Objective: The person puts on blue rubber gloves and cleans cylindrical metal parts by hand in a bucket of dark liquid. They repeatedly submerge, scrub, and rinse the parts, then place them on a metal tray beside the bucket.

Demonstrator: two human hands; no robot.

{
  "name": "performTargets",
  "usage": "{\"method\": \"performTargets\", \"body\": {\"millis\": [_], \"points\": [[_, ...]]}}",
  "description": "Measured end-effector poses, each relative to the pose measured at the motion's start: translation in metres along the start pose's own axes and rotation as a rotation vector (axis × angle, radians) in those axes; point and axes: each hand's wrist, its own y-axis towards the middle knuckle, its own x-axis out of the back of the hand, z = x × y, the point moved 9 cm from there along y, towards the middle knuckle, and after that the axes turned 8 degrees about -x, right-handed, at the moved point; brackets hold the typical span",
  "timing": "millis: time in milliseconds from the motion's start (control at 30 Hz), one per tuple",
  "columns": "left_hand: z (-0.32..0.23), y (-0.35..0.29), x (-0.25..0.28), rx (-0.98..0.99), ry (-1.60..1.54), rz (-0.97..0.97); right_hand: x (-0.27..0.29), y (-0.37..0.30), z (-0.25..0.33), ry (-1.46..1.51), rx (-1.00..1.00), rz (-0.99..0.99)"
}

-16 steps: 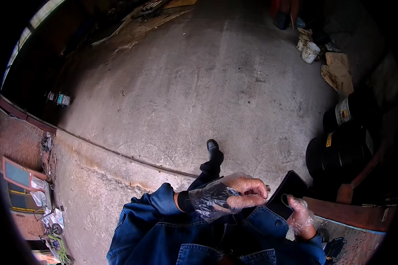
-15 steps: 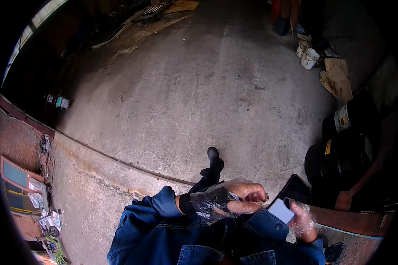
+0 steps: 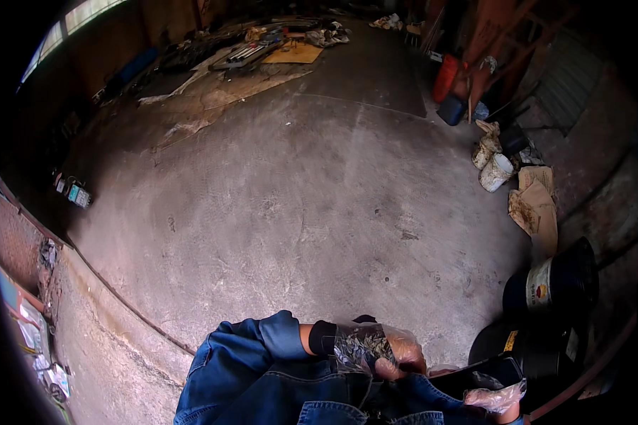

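Observation:
My left hand (image 3: 402, 352), in a thin clear plastic glove, is in front of my denim jacket (image 3: 262, 379). Its fingers curl loosely, with a gap to the thumb and nothing visible between them; the jacket hides part of them. A black cuff (image 3: 324, 338) circles that wrist. At the lower right, my right hand (image 3: 495, 399), also in a clear glove, grips a dark smartphone (image 3: 468, 377). The thumb lies across the phone, whose lower part is hidden by hand and jacket.
Black drums (image 3: 546, 287) stand close on the right. Beyond them lie flattened cardboard (image 3: 539, 212) and a dirty white bucket (image 3: 496, 172). Sheets and scrap (image 3: 255, 53) cover the far floor. A low ledge (image 3: 120, 294) runs along the left, and a small container (image 3: 78, 195) stands beyond it.
My view has tilted up, showing more of the far floor; both hands now sit lower in it. The phone's bright screen is no longer visible. It stays in my right hand.

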Motion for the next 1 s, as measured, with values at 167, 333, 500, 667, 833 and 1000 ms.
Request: {"method": "performTargets", "body": {"millis": [167,333,500,667,833,1000], "points": [[0.047,-0.021,0.125,-0.007,0.358,-0.132,0.015,0.131,-0.026,0.346,-0.345,0.318],[0.059,-0.022,0.295,0.158,0.448,-0.095,0.043,0.285,0.112,-0.196,0.024,0.355],[0.069,-0.062,0.456,0.147,0.416,-0.371,0.054,0.453,0.241,-0.455,0.211,0.450],[0.059,-0.084,0.588,0.100,0.433,-0.477,0.102,0.563,0.315,-0.487,0.457,0.449],[0.065,-0.111,0.710,0.084,0.430,-0.506,0.122,0.687,0.360,-0.593,0.539,0.512],[0.066,-0.157,0.845,0.025,0.263,-0.491,0.151,0.838,0.407,-0.507,0.328,0.331]]}}
